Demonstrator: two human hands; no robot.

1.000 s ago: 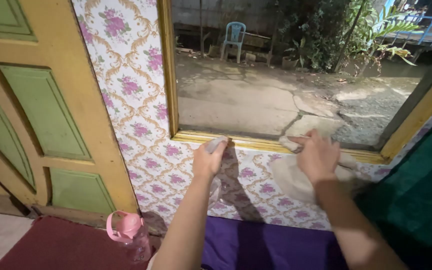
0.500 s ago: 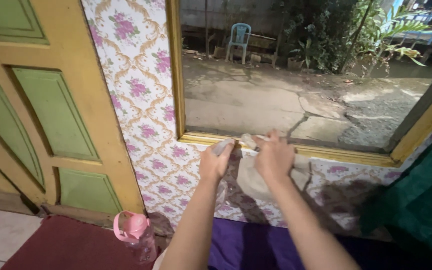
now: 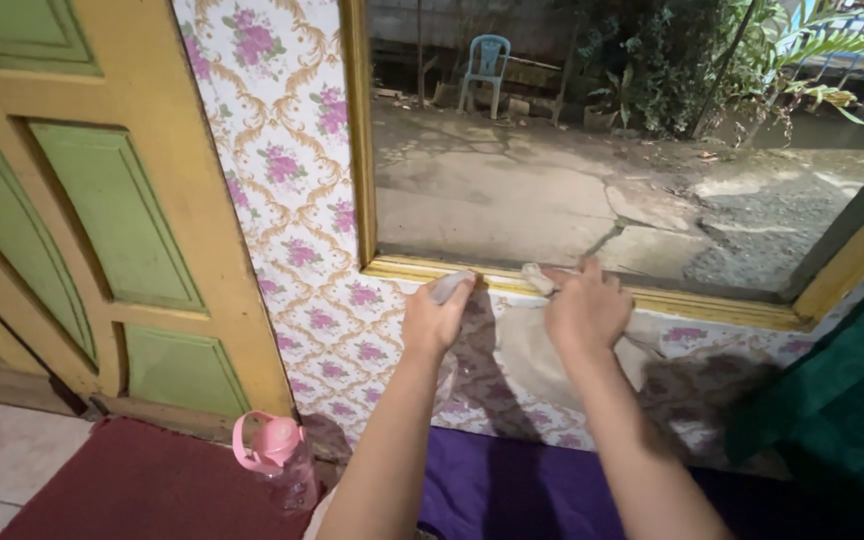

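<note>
My left hand point(image 3: 434, 318) grips a small pale object, perhaps a bottle or folded plastic point(image 3: 449, 287), pressed against the yellow window sill point(image 3: 692, 302). My right hand point(image 3: 585, 308) holds a beige cloth point(image 3: 532, 345) bunched on the sill just to the right of the left hand. The cloth hangs down over the floral wallpaper point(image 3: 292, 200) below the window. Both hands are close together at the sill's left half.
A green and yellow panelled door point(image 3: 102, 220) stands at left. A pink water bottle point(image 3: 277, 462) sits on a red mat point(image 3: 132, 490). A purple cloth point(image 3: 522, 495) lies below, and dark green fabric point(image 3: 842, 400) hangs at right. Outside are concrete ground, a blue chair point(image 3: 487, 65) and plants.
My right hand slid the cloth leftward along the sill, from its right half toward my left hand. The left hand stayed in place.
</note>
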